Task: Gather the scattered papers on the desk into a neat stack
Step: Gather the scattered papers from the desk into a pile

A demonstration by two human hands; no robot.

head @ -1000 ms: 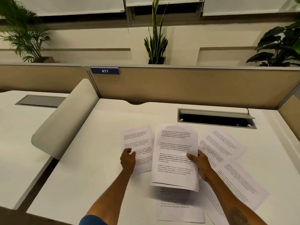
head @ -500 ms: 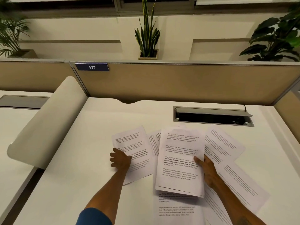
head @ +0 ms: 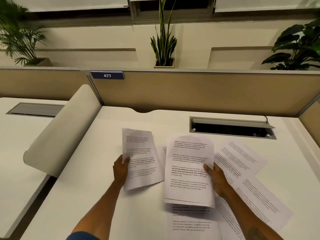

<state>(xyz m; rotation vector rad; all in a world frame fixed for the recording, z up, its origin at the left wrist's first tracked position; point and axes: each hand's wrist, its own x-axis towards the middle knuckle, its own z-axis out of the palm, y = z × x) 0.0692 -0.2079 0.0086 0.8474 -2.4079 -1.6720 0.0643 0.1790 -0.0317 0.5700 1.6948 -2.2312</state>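
My left hand (head: pixel 120 168) grips a single printed sheet (head: pixel 141 158) by its left edge and holds it lifted off the white desk (head: pixel 97 196). My right hand (head: pixel 215 175) holds a small stack of printed sheets (head: pixel 189 170) by its right edge, raised above the desk. More printed papers lie flat: one at the back right (head: pixel 239 158), one at the front right (head: pixel 261 203), one below the held stack (head: pixel 190 224). A corner of another sheet (head: pixel 161 151) shows between the two held papers.
An open cable tray (head: pixel 230 128) is sunk in the desk at the back right. A tan partition (head: pixel 199 94) with a "477" label (head: pixel 107 75) closes the back. A curved white divider (head: pixel 64 130) stands on the left, with a neighbouring desk beyond.
My left hand has closed on the left sheet and lifted it off the desk. The stack in my right hand has stayed raised.
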